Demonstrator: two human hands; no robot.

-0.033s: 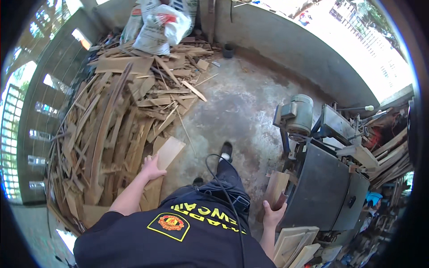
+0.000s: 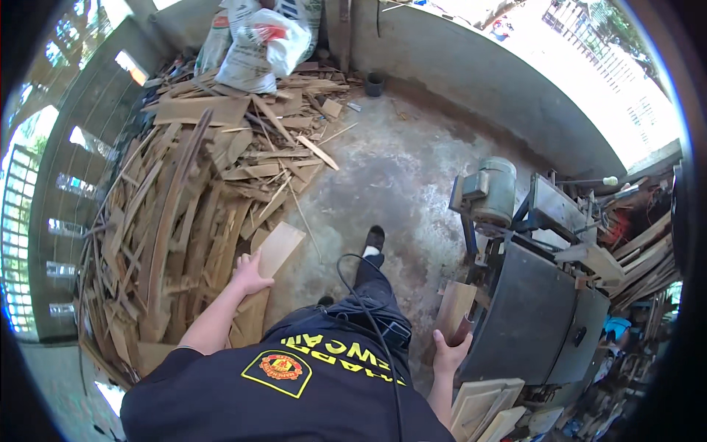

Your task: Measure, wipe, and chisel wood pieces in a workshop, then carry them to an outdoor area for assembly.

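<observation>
Head camera: my left hand [image 2: 252,275] clasped a pale board [image 2: 284,246] beside the scrap pile [image 2: 168,228]; my right hand [image 2: 449,355] gripped a brown board [image 2: 456,300] near the dark cabinet [image 2: 519,309]. Both looked stiff, fairly light, likely best held by the edges.

The person wears a black short-sleeved T-shirt [image 2: 294,409] filling the view around six o'clock, its left sleeve [image 2: 180,361] between seven and eight. A yellow-outlined shield panel frames a round red-and-yellow crest [image 2: 282,370] at about seven o'clock; bold yellow lettering [image 2: 340,348] spreads between two and three o'clock of it. A thin black cable [image 2: 398,390] runs over the shirt and loops beyond the waist. Below come dark trousers [image 2: 374,281], a white sock [image 2: 371,251] and a black shoe [image 2: 376,236].
</observation>
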